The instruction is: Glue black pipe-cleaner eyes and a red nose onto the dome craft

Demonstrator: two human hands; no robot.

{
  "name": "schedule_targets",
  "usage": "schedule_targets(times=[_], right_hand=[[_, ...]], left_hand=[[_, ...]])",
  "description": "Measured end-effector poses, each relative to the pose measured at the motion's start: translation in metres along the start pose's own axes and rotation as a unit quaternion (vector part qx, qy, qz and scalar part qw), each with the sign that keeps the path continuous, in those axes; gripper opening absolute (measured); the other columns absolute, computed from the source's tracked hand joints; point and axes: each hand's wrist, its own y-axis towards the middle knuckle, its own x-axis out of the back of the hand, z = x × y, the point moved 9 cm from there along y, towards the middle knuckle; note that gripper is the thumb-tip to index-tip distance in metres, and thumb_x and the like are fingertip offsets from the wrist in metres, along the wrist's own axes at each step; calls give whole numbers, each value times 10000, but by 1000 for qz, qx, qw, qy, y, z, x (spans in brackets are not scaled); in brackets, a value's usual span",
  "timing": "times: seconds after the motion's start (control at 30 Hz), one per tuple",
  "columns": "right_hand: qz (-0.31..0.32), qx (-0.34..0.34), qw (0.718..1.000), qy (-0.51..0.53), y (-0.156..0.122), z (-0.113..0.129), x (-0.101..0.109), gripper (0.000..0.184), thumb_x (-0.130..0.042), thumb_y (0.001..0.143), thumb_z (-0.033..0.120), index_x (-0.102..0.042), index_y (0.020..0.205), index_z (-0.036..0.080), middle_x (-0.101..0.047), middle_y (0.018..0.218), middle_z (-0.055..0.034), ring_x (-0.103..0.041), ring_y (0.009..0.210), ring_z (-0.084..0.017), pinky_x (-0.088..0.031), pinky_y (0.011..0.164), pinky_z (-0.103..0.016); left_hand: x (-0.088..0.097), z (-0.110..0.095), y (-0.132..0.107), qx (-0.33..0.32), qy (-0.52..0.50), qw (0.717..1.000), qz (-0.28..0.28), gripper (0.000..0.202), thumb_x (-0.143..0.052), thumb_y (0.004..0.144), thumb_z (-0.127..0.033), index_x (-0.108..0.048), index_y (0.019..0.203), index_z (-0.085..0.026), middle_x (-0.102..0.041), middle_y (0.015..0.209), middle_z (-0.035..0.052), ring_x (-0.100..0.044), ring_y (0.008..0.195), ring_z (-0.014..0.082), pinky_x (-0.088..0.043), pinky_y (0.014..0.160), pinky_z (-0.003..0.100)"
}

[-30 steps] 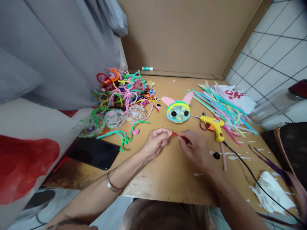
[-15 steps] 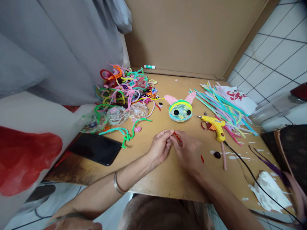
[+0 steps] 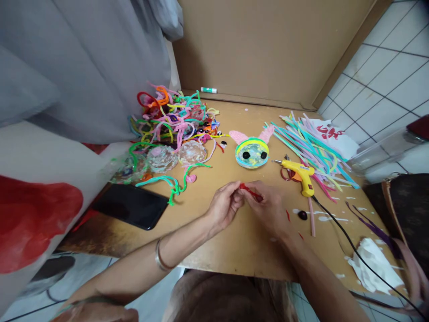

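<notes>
Currently, the left hand point(image 3: 225, 205) has its thumb and fingertips pinched together on one end of a short, narrow bright-red strip point(image 3: 252, 192), and the right hand point(image 3: 267, 206) has its fingers curled around the strip's other part, so both grips are closed and nearly touching. The strip runs between them, just above the brown table point(image 3: 201, 250).

Straight beyond the two grips sits a rounded animal-face craft point(image 3: 254, 161) with pink ears, black round eyes and yellow, green and pale-blue bands. Beyond and right of the right grip lies a yellow glue gun point(image 3: 303, 175) with a black cord; nearer, just right of that grip, are a small red scrap point(image 3: 288, 215) and a glossy black dome point(image 3: 302, 215). Left of the left grip rest knotted green-and-turquoise fuzzy stems point(image 3: 174, 187) and a flat black rectangular device point(image 3: 132, 205).
</notes>
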Motion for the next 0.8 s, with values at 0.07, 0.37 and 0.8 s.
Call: schedule_targets(times=[0.07,0.37,0.8], right_hand=[[5,-1,998,58,2,-1,3,142,-556,870,283,-671,892,202,-710,779,-23,-636,655,-132,-461,605,-235],[69,-39,986,147,7,-7,6,115,-608,801,251,-693,813,174,-649,644,4,-528,522,-89,-380,476,-192],[-2,67,997,-41,6,13,21,193,-464,895,198,-633,807,163,-655,694,-33,-557,587,-117,-365,562,-234]], left_hand=[[-3,-4,-1,-2,28,999,23,298,-779,598,-297,-542,616,-117,-495,540,-29,-358,466,29,-247,433,169],[-16,-10,0,74,191,964,170,303,-810,593,-307,-608,648,-88,-354,463,-74,-260,430,11,-115,430,187],[-16,-27,1,-20,192,976,101,305,-824,525,-305,-619,616,-98,-365,429,-86,-231,392,1,-104,417,193]])
